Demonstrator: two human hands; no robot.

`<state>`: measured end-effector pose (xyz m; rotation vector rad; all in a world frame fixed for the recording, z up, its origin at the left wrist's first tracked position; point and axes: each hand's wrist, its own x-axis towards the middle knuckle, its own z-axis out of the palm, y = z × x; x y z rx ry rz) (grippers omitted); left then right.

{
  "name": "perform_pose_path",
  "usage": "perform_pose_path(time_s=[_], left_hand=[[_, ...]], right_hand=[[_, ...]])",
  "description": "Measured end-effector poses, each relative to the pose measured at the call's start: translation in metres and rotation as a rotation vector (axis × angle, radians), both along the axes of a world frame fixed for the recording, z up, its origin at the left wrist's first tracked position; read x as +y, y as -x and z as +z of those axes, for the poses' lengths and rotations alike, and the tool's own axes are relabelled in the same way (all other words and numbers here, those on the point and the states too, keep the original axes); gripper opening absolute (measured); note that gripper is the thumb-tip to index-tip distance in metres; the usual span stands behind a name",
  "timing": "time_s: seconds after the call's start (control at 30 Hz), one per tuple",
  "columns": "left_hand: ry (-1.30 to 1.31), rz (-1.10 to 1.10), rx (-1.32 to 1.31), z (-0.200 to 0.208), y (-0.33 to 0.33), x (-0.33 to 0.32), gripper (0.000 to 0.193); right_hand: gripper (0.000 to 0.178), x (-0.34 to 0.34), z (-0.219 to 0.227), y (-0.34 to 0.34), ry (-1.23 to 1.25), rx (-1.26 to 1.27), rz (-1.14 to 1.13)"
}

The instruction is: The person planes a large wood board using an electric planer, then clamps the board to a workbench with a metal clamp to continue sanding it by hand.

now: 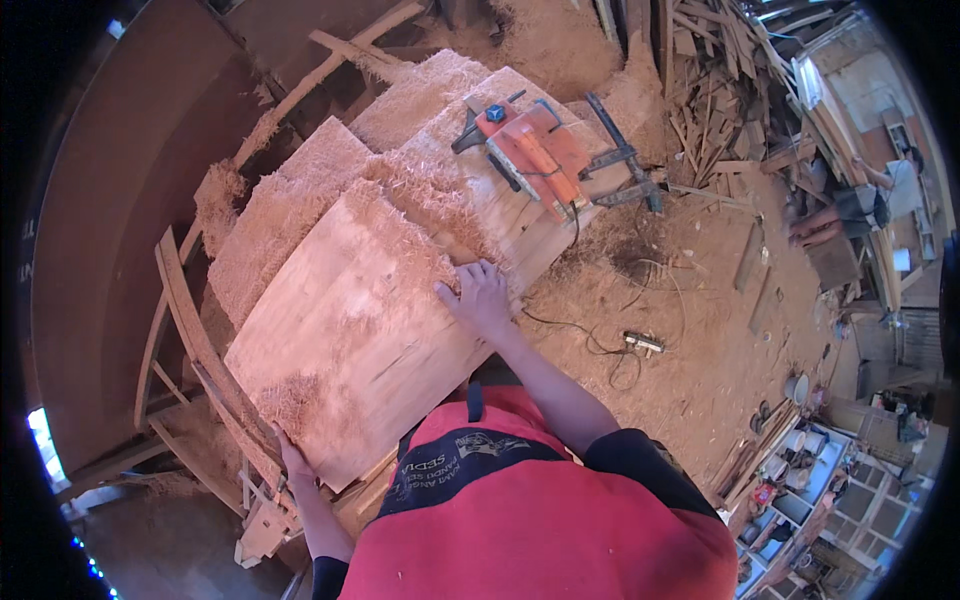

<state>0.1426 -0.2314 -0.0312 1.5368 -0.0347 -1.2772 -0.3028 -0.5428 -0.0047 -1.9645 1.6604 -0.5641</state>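
A wide pale wooden slab [345, 290] lies in front of me, with shavings and sawdust heaped on parts of its face. My right hand [480, 297] rests on the slab near its right edge, fingers extended and the thumb apart. At the near left corner, my left hand [293, 458] grips the edge; some of its fingers are hidden. Beyond my right hand, an orange electric hand planer [540, 155] with a blue knob sits on another board [510, 215], and nothing touches its handle. A black metal clamp-like frame [625, 160] stands against the planer's right side.
More shaving-covered slabs [290, 205] lie behind. Curved wooden strips [190, 320] stand along the left. A cord runs to a power strip [643, 343] on the sawdust-strewn floor. Scrap wood [715, 90] is piled far right, near another person [845, 215]. Shelves [795, 505] stand near right.
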Motion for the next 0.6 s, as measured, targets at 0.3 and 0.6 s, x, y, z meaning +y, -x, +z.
perform_pose_path(time_s=[0.3, 0.6], left_hand=[[0.003, -0.021, 0.1, 0.013, 0.013, -0.015, 0.089], [-0.021, 0.027, 0.039, -0.01, -0.045, 0.036, 0.083]], right_hand=[[0.065, -0.001, 0.006, -0.003, -0.04, 0.128, -0.044], [0.062, 0.027, 0.003, -0.028, 0.023, -0.001, 0.067]])
